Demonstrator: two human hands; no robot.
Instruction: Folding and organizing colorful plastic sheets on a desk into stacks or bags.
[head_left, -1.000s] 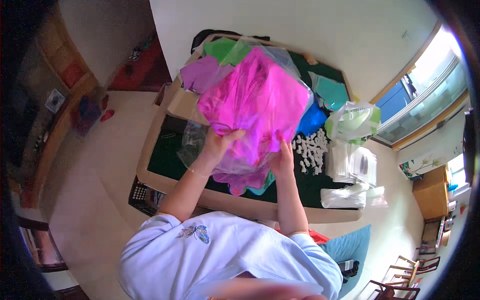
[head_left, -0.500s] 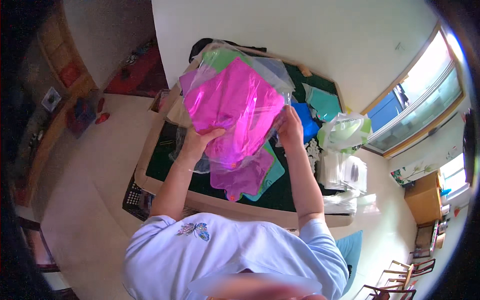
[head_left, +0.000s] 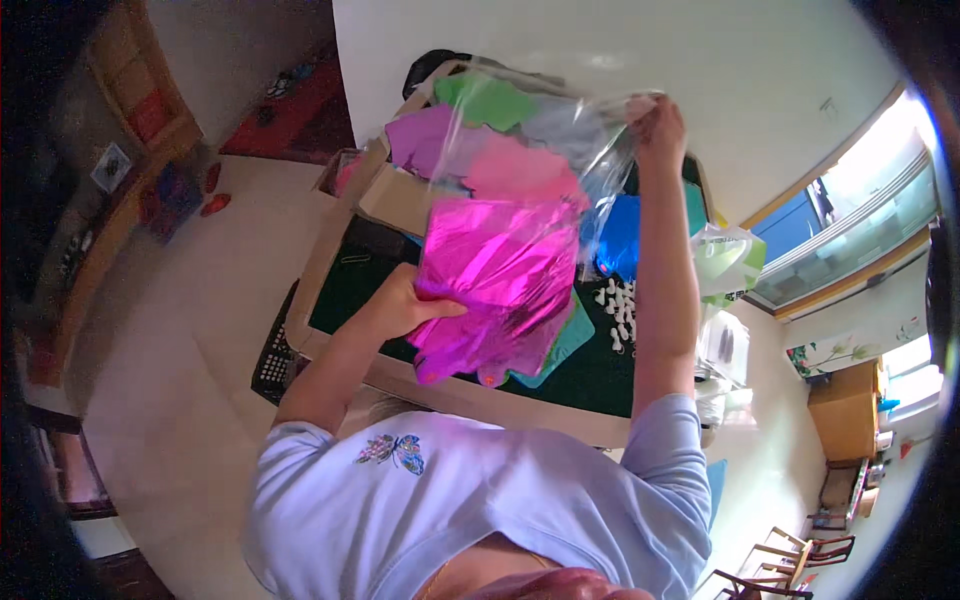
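Note:
My left hand [head_left: 408, 304] pinches the lower left edge of a shiny magenta foil piece [head_left: 500, 265], thumb on top. The piece hangs over the near part of the table, mostly outside the clear plastic bag [head_left: 600, 150]. My right hand [head_left: 657, 128], raised at the far right, grips that bag's upper corner and stretches it up. Beyond the foil lie flat shaped pieces: a pink one [head_left: 525, 168], a purple one [head_left: 420, 138] and a green one [head_left: 488, 102]. A teal piece [head_left: 568, 345] shows from beneath the magenta foil, partly hidden.
The table [head_left: 385, 350] has a dark green top and a raised beige rim. On its right are a shiny blue piece [head_left: 620, 235], several small white parts [head_left: 618, 310] and a white-green plastic bag [head_left: 728, 262]. A black basket [head_left: 272, 350] stands at the left, wooden chairs [head_left: 800, 550] lower right.
My right hand has moved up and right, drawing the clear bag off the magenta foil. My left hand and the foil have come down toward me, uncovering the pink piece.

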